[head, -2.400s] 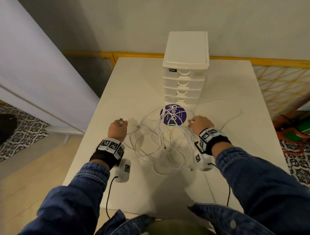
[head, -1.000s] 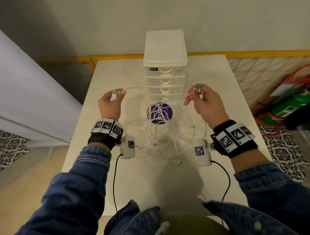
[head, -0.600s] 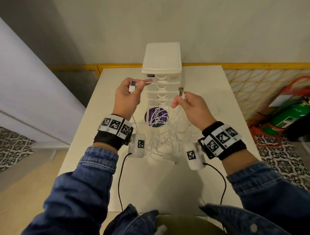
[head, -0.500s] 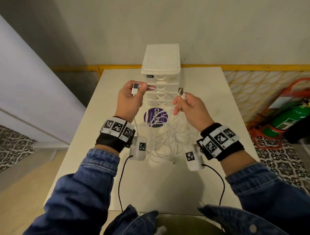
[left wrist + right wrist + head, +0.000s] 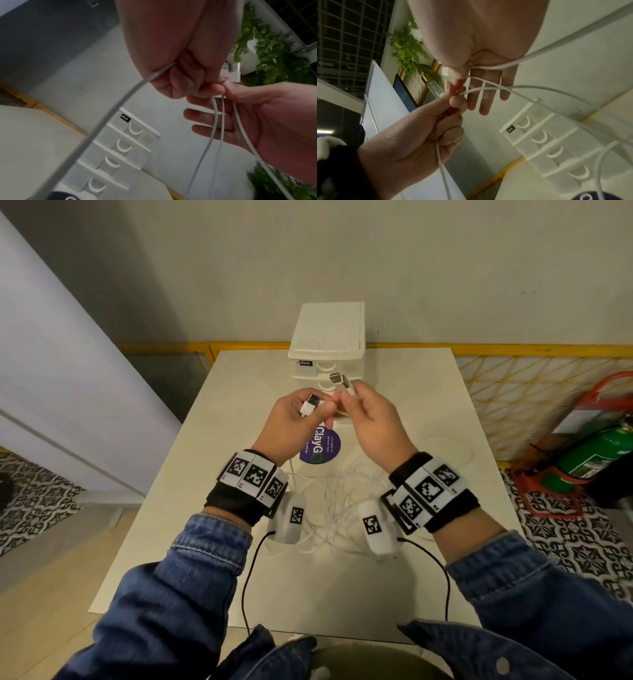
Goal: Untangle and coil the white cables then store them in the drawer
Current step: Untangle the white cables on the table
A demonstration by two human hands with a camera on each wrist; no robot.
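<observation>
Both hands are raised above the table, fingertips almost touching, in front of the white drawer unit. My left hand grips one plug end of a white cable in its curled fingers. Thumb and forefinger of my right hand pinch another plug, and the other fingers are straight. From both hands strands hang down to the tangle of white cables on the table. In the left wrist view my left hand is closed round a cable. All the drawers are closed.
A round purple sticker lies on the white table under the hands. A yellow lattice barrier runs behind and to the right. A green fire extinguisher stands on the floor at right, and a white panel at left.
Both hands lifted the plug ends off the table, rose in front of the drawer unit and drew together until the fingertips nearly meet. The cable strands now hang down from them.
</observation>
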